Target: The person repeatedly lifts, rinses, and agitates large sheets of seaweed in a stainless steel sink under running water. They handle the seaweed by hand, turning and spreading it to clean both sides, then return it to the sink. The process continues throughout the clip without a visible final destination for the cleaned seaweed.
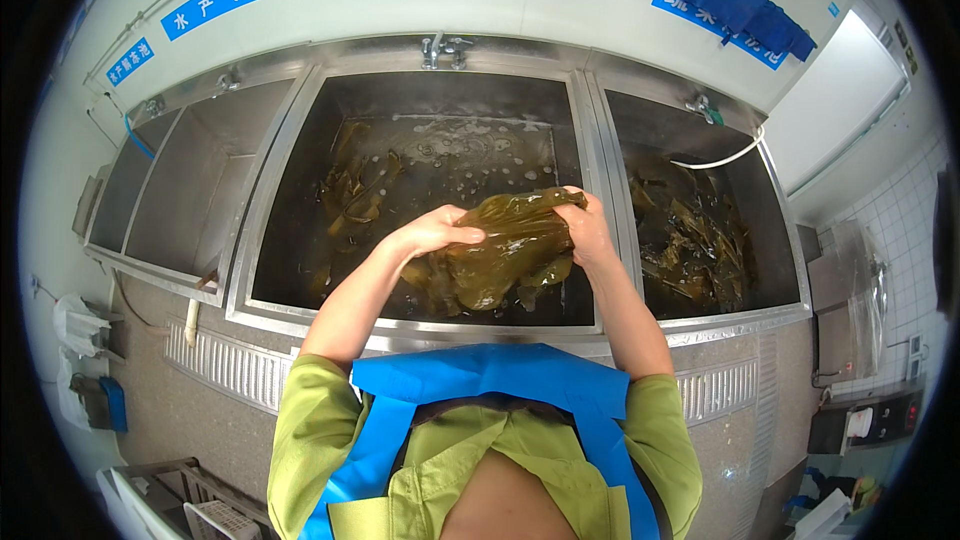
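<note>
A wide sheet of wet, brownish-green kelp (505, 250) is stretched between my two hands above the middle sink. My left hand (437, 231) grips its left side, thumb on top. Its upper right edge is bunched in my right hand (588, 224), fingers closed round it. The lower part of the kelp hangs toward the water, and whether it dips in I cannot tell. Foamy, murky water (455, 145) fills part of the sink, with more kelp pieces (355, 195) floating at its left.
The middle steel sink's rim (250, 240) surrounds the work. A right-hand sink holds more kelp (695, 245) under water, with a white hose (735, 155) over its edge. Further sinks (195, 175) stand at the left. A tap (445, 52) is at the back; floor grates (230, 365) lie below.
</note>
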Tool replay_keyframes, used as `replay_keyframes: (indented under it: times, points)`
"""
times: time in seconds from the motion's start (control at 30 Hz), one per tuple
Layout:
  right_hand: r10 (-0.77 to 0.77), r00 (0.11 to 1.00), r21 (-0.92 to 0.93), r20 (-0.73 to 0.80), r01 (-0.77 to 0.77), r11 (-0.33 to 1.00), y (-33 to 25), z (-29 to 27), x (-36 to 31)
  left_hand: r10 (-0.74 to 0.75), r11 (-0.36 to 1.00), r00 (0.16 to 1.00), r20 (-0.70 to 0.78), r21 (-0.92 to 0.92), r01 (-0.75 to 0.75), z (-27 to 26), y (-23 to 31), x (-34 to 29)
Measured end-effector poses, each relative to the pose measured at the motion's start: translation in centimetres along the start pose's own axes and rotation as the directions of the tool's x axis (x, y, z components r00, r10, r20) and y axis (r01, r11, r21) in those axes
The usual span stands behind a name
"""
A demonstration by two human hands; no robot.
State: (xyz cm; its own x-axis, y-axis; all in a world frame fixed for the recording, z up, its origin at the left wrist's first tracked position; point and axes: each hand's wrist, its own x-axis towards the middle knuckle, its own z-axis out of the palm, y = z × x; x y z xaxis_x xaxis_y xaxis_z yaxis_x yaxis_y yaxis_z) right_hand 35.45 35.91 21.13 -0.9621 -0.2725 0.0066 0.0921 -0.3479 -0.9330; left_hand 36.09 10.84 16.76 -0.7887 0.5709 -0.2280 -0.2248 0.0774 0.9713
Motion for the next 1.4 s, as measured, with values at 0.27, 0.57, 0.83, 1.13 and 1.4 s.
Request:
replay_keyframes:
  times: [0.27,0.57,0.83,1.13,1.4]
  points:
    - [0.084,0.990,0.216,0.112,-0.107,0.970,1.6,0.3,1.0,0.181,0.960,0.983,0.017,-0.219,-0.173,-0.6,-0.8,-0.1]
    - [0.339,0.894,0.501,-0.293,-0.158,0.851,10.3,3.1,3.9,0.270,0.655,0.885,-0.379,0.746,0.120,7.9,0.0,4.3]
    - [0.337,0.865,0.309,-0.372,-0.227,0.924,15.1,5.2,1.7,0.495,0.733,0.788,-0.366,0.662,-0.152,7.0,-3.4,6.0]
    - [0.266,0.846,0.203,-0.463,-0.190,0.960,13.2,4.8,1.3,0.540,0.689,0.800,-0.260,0.683,-0.243,7.6,-3.6,7.1]
    - [0.276,0.904,0.275,-0.326,-0.188,0.943,9.2,5.3,-0.1,0.314,0.945,0.913,-0.259,0.173,-0.276,0.5,-1.8,7.2]
